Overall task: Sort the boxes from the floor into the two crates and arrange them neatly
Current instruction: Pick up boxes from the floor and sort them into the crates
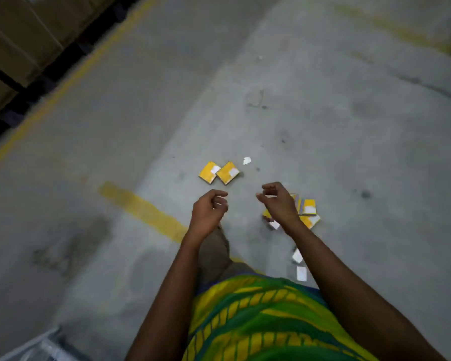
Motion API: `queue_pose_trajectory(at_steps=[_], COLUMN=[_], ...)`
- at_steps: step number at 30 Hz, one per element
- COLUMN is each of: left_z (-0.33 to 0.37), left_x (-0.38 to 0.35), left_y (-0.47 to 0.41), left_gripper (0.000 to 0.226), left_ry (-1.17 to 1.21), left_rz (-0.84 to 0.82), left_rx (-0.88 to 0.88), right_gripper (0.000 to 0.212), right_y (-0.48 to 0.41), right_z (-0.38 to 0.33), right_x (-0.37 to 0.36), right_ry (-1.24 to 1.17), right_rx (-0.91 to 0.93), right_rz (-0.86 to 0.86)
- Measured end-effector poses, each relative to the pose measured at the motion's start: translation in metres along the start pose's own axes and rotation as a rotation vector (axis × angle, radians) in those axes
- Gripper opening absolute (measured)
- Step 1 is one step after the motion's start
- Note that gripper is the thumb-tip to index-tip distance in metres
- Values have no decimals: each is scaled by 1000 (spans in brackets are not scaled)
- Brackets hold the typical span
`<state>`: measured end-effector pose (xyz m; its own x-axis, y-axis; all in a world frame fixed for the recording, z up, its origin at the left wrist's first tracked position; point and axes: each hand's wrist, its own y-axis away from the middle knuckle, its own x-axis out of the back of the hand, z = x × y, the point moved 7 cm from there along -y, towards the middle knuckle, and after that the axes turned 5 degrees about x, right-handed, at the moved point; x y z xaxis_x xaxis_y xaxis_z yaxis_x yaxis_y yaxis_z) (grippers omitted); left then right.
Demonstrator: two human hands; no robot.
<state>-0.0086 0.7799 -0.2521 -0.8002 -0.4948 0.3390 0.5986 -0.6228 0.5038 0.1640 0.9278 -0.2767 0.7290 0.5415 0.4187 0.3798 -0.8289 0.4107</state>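
Lying on the floor (115, 121), two yellow boxes (227, 173) are touching, and a pile (309, 207) is sitting near. We are holding our left grip (207, 213) and right grip (280, 207) loose and empty above them, likely getting ready to pick up.

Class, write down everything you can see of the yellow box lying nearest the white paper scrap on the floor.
The flat, square yellow cardboard box lies face up on the grey concrete floor, turned cornerwise to the camera. A white label sits near one corner of its top; darker side edges show along its near sides. It looks closed. A matching yellow box touches it on one side; nothing else does.
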Motion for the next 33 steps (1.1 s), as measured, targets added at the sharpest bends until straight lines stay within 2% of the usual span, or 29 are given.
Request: queue_pose_trajectory(at_steps=[6,10,14,17,19,22,24,26,28,30,33], left_z=[5,-43,-144,-254,-316,-395,-427,-456,-473,-471,-447], left_x=[40,39,3,-46,-75,-112,-128,-142,-153,-150,-136], left_y=[-153,-253,-380,-484,-542,-613,-641,-661,-671,-673,-659], left_gripper=[29,30,32,55,75,96,112,127,127,116,113], left_ry=[-65,-89,-120,-263,-395,-558,-643,-700,-708,-705,-632], left_rz=[87,90,93,72,59,93,145,177,175,241,276], left_rx=[58,184,239,299,324,309,282,274,263,219,211], right_gripper=[25,29,31,43,58,95,121,132,127,120,116], right_y=[-117,-199,-317,-417,-475,-543,-570,-585,-587,-585,-577], right_z=[-33,-6,81,183,243,324,356,383,397,391,376], right_x=[-45,-103,-180,-256,-298,-355,-381,-401,-408,-406,-391], right_ry=[12,92,118,261,381,574,694,819,884,890,737], right_rx=[-81,-102,-114,-92,-51,-82,-54,-5,22,74,48], right_rz=[30,-65,-109,-185,-200,-229,-233,-242,-239,-182,-198])
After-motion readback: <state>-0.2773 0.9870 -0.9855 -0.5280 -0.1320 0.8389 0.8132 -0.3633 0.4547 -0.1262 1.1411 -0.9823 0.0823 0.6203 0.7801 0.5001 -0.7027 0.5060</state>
